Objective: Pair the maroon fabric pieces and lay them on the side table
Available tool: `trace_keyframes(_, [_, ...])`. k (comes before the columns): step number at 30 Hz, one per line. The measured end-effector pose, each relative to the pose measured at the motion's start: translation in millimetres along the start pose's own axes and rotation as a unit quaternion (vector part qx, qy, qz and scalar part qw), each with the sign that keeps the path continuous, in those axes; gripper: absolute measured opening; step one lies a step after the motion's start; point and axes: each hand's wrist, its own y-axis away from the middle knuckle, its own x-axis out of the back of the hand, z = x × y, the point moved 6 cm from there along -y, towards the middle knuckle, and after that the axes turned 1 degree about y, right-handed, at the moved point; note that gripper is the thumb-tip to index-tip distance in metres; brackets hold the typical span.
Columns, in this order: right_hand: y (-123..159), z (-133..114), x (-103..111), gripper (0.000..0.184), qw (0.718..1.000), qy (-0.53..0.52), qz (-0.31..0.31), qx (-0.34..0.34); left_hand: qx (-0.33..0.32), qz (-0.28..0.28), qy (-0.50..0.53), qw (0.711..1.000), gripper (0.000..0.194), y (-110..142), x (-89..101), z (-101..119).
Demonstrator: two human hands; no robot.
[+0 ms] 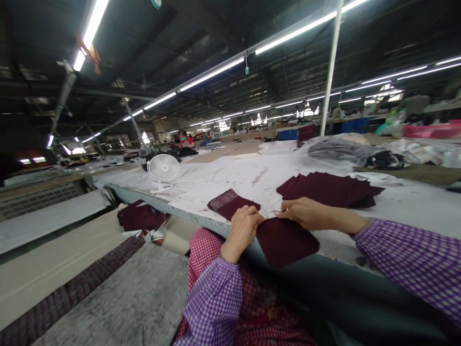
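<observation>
A maroon fabric piece (287, 242) hangs over the near edge of the table, its top edge between my two hands. My left hand (245, 225) is closed, pinching the piece at its upper left corner. My right hand (304, 212) is closed too, thumb and fingers at the top edge of the same piece. A small pale, curved thing shows between the fingertips; I cannot make out its kind. Just beyond my left hand lies another maroon piece (236, 204) with a speckled grey end. Past my right hand rests a fanned stack of maroon fabric pieces (329, 188).
The white-covered table (216, 170) carries a small white fan (163, 167) at left and clear plastic sheeting (331, 151) at right. Below its left edge, more maroon fabric (141, 215) lies on a lower surface. A thin pole (331, 72) rises behind; a person (185, 140) is farther back.
</observation>
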Motion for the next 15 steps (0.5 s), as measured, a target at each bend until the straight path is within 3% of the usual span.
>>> trace_keyframes(5, [-18.1, -17.0, 4.0, 0.049, 0.995, 0.085, -0.038, 0.043, -0.025, 0.003, -0.014, 1.0, 0.028, 1.4, 0.2, 2.2])
trace_keyframes(11, [-27.2, -28.1, 11.0, 0.053, 0.994, 0.08, -0.038, 0.066, 0.059, 0.033, 0.115, 0.991, 0.015, 9.7, 3.0, -22.3])
trace_keyframes(15, [-27.8, -26.9, 10.3, 0.058, 0.993, 0.075, -0.038, 0.085, 0.055, 0.032, 0.126, 0.99, 0.017, 13.6, 3.9, -24.6])
